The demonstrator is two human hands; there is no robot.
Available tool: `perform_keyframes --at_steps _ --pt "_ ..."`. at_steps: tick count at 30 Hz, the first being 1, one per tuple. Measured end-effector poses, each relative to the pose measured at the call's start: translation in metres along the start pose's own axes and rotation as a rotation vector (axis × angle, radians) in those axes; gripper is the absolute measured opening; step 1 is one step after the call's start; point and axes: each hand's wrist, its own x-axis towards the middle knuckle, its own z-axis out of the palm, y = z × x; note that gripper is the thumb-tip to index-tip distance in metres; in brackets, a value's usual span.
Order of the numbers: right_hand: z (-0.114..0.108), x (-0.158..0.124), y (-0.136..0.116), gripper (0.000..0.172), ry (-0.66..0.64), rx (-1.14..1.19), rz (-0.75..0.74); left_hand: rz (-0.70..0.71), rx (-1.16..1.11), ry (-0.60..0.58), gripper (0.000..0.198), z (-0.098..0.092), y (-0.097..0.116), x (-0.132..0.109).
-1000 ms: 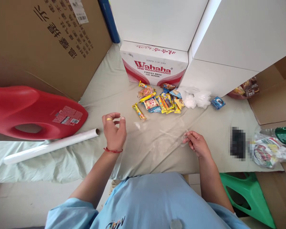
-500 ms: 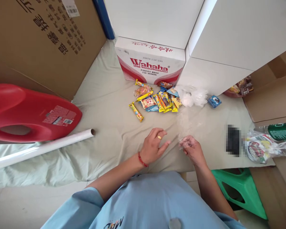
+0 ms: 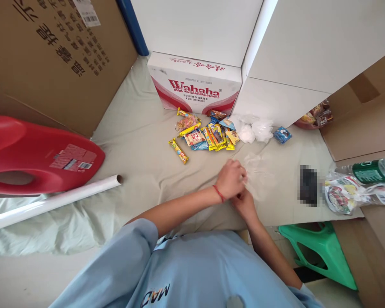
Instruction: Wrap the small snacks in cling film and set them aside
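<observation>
A thin clear plastic bag (image 3: 258, 175) lies crumpled on the pale cloth, just right of both hands. My left hand (image 3: 232, 179) has crossed over and rests on top of my right hand (image 3: 244, 203), its fingers curled at the bag's edge. Most of my right hand is hidden under the left; its fingers seem closed on the plastic. A heap of small colourful snack packets (image 3: 208, 137) lies a little beyond the hands, with one yellow stick packet (image 3: 179, 150) apart on the left.
A Wahaha carton (image 3: 195, 87) and white boxes stand at the back. A red jug (image 3: 35, 156) and a white film roll (image 3: 51, 201) lie at left. Crumpled plastic bags (image 3: 255, 130), a blue packet (image 3: 282, 135), a dark blurred object (image 3: 308, 185), a bagged bowl (image 3: 342, 199) and a bottle (image 3: 372, 171) are right.
My left hand swept from the left of the cloth rightward onto my right hand. The right hand stayed on the plastic bag, drawing slightly closer to me.
</observation>
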Motion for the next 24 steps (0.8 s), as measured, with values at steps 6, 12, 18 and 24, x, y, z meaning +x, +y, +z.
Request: perform_keyframes --at_steps 6,12,18,24 --pt "-0.005 -0.015 -0.006 0.033 -0.033 0.294 0.152 -0.542 -0.293 0.438 0.026 -0.070 -0.067 -0.042" --pt "-0.005 -0.013 -0.012 0.031 -0.137 0.338 0.156 -0.817 -0.293 0.453 0.031 -0.100 -0.078 -0.144" --pt "0.000 -0.011 -0.008 0.025 -0.177 0.139 0.051 -0.673 0.008 0.552 0.041 -0.118 -0.060 -0.156" --pt "0.004 -0.015 -0.017 0.020 -0.160 -0.081 -0.057 -0.074 0.349 0.485 0.084 -0.077 -0.021 -0.053"
